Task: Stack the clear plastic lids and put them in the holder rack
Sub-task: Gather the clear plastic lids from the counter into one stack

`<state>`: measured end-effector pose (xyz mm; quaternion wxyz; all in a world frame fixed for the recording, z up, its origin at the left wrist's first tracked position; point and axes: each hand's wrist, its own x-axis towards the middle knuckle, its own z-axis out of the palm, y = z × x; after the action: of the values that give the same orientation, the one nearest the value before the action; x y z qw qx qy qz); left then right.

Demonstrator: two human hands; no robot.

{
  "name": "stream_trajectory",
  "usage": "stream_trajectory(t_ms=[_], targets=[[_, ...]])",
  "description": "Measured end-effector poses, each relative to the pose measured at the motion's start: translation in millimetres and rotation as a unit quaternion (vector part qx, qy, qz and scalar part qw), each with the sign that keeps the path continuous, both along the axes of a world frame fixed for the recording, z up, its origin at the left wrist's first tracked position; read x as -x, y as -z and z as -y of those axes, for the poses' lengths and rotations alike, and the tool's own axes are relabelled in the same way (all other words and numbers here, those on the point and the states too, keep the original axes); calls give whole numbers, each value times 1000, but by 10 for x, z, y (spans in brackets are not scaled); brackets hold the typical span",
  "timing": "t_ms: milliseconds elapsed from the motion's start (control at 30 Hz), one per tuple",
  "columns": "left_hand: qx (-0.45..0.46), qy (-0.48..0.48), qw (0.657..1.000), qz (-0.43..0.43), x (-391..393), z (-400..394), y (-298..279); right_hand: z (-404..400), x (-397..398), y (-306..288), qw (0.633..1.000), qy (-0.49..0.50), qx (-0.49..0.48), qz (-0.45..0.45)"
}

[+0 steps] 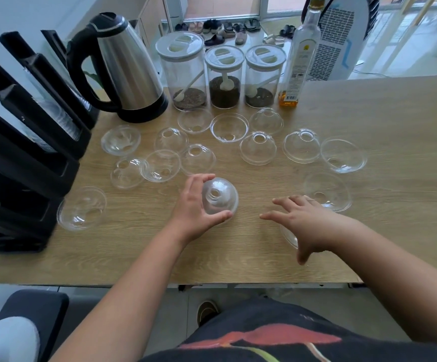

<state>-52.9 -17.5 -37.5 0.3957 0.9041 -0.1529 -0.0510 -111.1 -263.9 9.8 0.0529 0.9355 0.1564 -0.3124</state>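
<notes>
Wooden surface (264, 246): left hand (195, 209) grips nested dome-lid stack (220, 195); right hand (306, 220), released, spreads over a lid (289, 235). Seat each next dome squarely over the grip.

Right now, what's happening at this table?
A person is gathering clear dome lids. The left hand grips a small stack of lids on the wooden table. The right hand reaches, fingers spread, over another lid. Many loose lids are scattered about, and the black rack stands at the left.
</notes>
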Motion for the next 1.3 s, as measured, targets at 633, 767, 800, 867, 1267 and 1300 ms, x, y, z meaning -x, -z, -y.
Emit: stream_trajectory(t_ms=[633, 767, 800, 867, 1267, 1300], targets=[[13, -18, 1000, 17, 101, 68, 62, 125, 95, 28, 999, -10, -19, 48], [9, -10, 1000, 14, 136, 73, 27, 148, 5, -14, 991, 19, -101, 80], [15, -10, 1000, 12, 141, 67, 13, 153, -25, -42, 985, 38, -146, 84], [23, -13, 1000, 8, 148, 45, -27, 160, -82, -112, 959, 81, -252, 100], [-47, -53, 994, 78, -243, -313, -139, -454, -427, 71, 625, 347, -691, 110], [-73, -51, 993, 81, -349, -332, -148, -513, -437, 93, 602, 356, -706, 106]])
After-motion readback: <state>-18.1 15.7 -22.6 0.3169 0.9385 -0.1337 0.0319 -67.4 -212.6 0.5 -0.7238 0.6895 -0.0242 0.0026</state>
